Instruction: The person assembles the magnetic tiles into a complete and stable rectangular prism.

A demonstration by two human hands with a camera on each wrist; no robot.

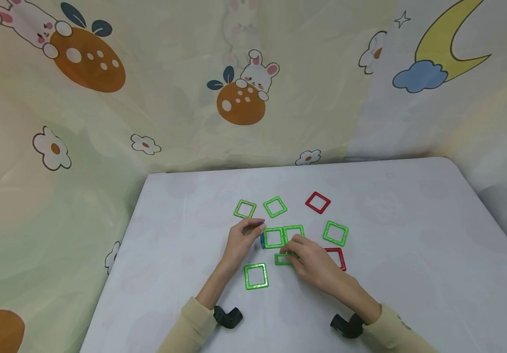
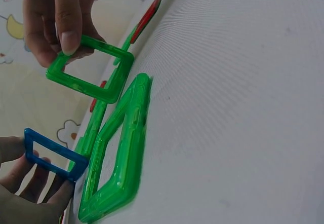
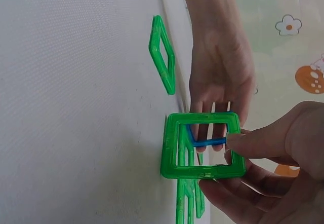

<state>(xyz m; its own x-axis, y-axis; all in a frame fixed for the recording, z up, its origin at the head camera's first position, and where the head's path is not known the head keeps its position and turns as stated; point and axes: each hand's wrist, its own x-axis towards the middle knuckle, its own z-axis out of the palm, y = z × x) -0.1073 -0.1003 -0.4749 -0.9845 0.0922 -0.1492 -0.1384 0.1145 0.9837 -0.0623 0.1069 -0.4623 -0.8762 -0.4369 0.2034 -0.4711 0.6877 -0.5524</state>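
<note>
My left hand (image 1: 241,241) holds a blue square magnetic tile (image 2: 55,153) upright between thumb and fingers. It stands at the left edge of two green square tiles (image 1: 274,246) lying side by side. My right hand (image 1: 313,259) pinches another green square tile (image 3: 205,172) by its edge, thumb on one side and fingers on the other. That tile stands upright just in front of the flat pair. In the head view the right fingers cover part of the pair's right-hand tile, and the left hand hides most of the blue one.
A loose green tile (image 1: 256,287) lies nearest the front. Farther back are two green tiles (image 1: 245,201) and a red tile (image 1: 317,201). On the right lie one green tile (image 1: 335,234) and a red tile (image 1: 342,260), partly behind my right hand. All rest on the white table (image 1: 412,294).
</note>
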